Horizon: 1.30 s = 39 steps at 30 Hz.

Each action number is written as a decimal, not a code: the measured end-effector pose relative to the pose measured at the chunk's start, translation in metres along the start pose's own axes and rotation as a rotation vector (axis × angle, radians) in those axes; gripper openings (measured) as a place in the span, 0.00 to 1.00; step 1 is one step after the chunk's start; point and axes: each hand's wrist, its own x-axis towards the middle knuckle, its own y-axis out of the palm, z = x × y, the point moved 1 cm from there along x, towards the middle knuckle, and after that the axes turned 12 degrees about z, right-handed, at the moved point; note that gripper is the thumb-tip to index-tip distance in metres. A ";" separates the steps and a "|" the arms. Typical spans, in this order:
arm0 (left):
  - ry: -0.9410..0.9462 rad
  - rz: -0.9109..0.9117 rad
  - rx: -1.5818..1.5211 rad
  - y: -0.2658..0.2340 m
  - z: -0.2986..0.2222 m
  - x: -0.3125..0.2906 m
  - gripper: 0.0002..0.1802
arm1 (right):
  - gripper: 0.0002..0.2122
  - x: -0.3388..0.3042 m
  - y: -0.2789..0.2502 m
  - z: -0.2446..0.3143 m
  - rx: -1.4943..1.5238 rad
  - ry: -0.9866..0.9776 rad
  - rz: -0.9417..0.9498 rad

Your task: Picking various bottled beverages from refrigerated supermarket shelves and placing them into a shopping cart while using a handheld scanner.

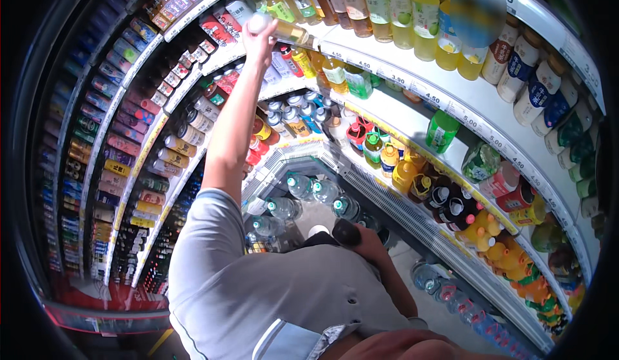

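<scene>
My left hand [260,36] reaches up to an upper shelf, its fingers closed around a bottle [293,34] of pale yellow drink. The bottle lies tilted nearly sideways, its white cap end at my fingers and its base toward the shelf's price strip. Beside it stand rows of bottled drinks, among them a yellow-green bottle [400,4]. Low in front of my body, my right hand [371,244] is curled against a dark, rounded object [346,232], whose kind I cannot make out. My torso and sleeve partly hide the right forearm.
Curved shelves of cans [178,145] and small bottles rise on the left. Shelves with large juice and soda bottles [405,174] run along the right. Clear water bottles [284,207] stand on the floor ahead, and wrapped water packs [461,302] sit at lower right.
</scene>
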 end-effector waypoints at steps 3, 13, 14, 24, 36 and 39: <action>-0.072 -0.036 0.017 0.012 0.007 0.039 0.35 | 0.27 -0.003 -0.006 -0.010 0.020 0.058 0.022; 0.050 -0.026 0.215 0.015 0.062 0.133 0.33 | 0.29 -0.011 -0.004 -0.008 0.058 0.172 -0.093; 0.018 -0.030 0.244 0.015 0.067 0.141 0.32 | 0.29 -0.006 -0.004 -0.004 0.035 0.192 -0.110; -0.084 0.037 0.634 -0.015 0.130 0.142 0.39 | 0.27 0.038 0.024 0.002 -0.005 0.286 -0.251; 0.053 0.089 0.863 -0.031 0.192 0.098 0.40 | 0.27 0.106 0.049 0.043 -0.074 0.382 -0.223; 0.058 0.059 0.839 -0.025 0.206 0.097 0.40 | 0.27 0.123 0.059 0.036 -0.100 0.418 -0.189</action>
